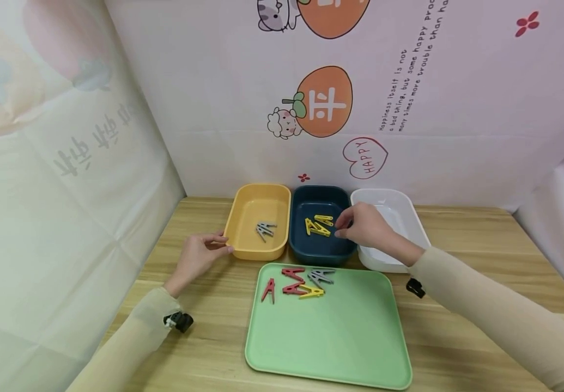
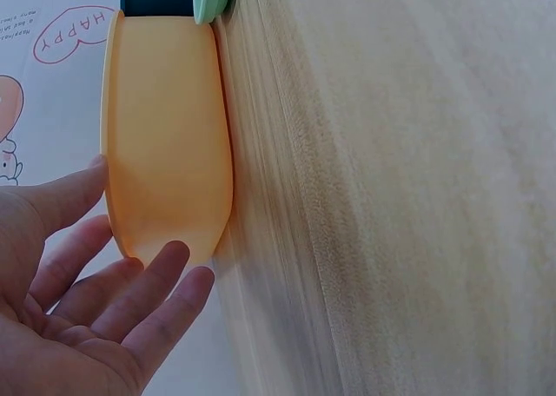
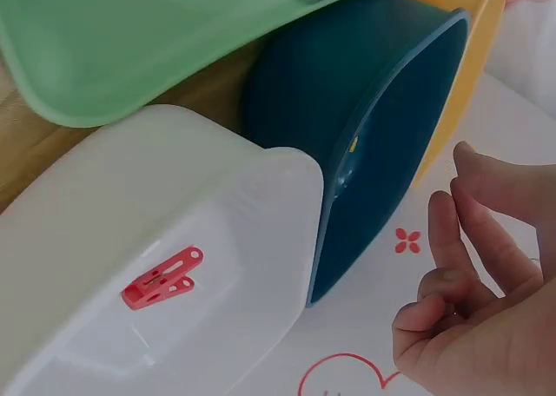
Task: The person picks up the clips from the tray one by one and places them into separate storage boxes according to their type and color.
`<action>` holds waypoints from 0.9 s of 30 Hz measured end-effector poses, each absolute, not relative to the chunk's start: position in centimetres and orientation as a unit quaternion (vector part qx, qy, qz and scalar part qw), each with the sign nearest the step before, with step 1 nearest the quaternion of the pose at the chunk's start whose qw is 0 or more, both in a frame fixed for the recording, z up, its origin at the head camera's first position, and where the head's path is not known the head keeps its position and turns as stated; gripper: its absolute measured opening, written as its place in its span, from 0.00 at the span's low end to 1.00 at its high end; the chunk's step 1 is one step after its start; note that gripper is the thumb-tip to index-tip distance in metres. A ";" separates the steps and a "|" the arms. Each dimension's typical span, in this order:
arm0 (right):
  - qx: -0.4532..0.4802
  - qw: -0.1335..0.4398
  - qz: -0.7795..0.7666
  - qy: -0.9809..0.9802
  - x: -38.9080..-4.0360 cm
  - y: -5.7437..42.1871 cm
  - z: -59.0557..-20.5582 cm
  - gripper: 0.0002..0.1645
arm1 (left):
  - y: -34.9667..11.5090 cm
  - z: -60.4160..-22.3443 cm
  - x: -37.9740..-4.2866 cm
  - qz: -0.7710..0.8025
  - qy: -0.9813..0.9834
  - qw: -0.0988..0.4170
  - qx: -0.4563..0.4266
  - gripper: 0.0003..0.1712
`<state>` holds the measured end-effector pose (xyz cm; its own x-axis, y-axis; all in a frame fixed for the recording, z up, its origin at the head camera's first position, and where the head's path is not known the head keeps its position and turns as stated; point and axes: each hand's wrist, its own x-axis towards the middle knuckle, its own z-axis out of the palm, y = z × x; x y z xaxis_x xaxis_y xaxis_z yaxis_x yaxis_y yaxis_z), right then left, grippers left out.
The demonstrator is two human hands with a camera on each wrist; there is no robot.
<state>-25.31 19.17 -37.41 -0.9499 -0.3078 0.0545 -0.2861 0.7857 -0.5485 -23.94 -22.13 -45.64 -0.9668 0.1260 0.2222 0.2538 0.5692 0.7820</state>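
My left hand (image 1: 198, 260) rests at the near left corner of the yellow bin (image 1: 260, 254), fingers fairly straight; the left wrist view has the thumb against the rim. Over the right side of the dark blue bin (image 1: 318, 256) hovers my right hand (image 1: 367, 226), thumb and index close together with nothing visible between them. Several yellow clothespins (image 1: 318, 227) lie in the blue bin and grey clothespins (image 1: 265, 228) in the yellow one. Inside the white bin (image 1: 392, 201), the right wrist view reveals a red clothespin (image 3: 163, 279).
A green tray (image 1: 331, 332) lies in front of the bins. Near its far left edge are red clothespins (image 1: 292, 273), a yellow clothespin (image 1: 313, 292) and grey clothespins (image 1: 321, 275). Behind the bins rises a printed cloth (image 1: 242, 109). Everything stands on a wooden table (image 1: 208, 337).
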 end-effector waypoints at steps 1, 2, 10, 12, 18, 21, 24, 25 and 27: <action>-0.158 0.015 -0.288 0.944 -24.9 19.4 -37.4 0.05 | -22.1 -45.6 -23.9 -0.451 -0.883 0.071 -0.108 0.20; -0.161 0.011 -0.290 0.943 -24.5 19.6 -37.4 0.05 | -22.1 -45.6 -23.9 -0.452 -0.883 0.070 -0.108 0.20; -0.194 -0.025 -0.293 0.936 -21.2 20.8 -38.3 0.04 | -22.0 -45.6 -23.9 -0.459 -0.879 0.072 -0.103 0.19; -0.202 -0.030 -0.292 0.934 -20.2 20.9 -38.5 0.05 | -22.0 -45.6 -23.9 -0.459 -0.879 0.072 -0.103 0.19; -0.208 -0.039 -0.280 0.936 -17.5 21.0 -38.8 0.06 | -22.0 -45.9 -23.6 -0.465 -0.877 0.069 -0.099 0.19; -0.194 -0.028 -0.281 0.939 -16.5 21.3 -38.9 0.06 | -21.9 -45.8 -23.6 -0.468 -0.876 0.069 -0.099 0.19; -0.181 -0.022 -0.279 0.943 -15.8 21.7 -39.3 0.07 | -21.8 -45.7 -23.7 -0.470 -0.875 0.071 -0.098 0.19; -0.179 -0.020 -0.279 0.943 -15.7 21.9 -39.4 0.07 | -21.8 -45.7 -23.7 -0.470 -0.874 0.071 -0.097 0.19; -0.173 -0.019 -0.280 0.944 -15.3 22.3 -39.7 0.07 | -21.8 -45.6 -23.7 -0.470 -0.875 0.069 -0.097 0.19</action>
<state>-15.34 22.29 -39.69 -0.9392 -0.3164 0.1334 -0.3380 0.7834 -0.5216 -23.69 -21.82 -45.64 -0.9717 0.1041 0.2120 0.2342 0.5396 0.8087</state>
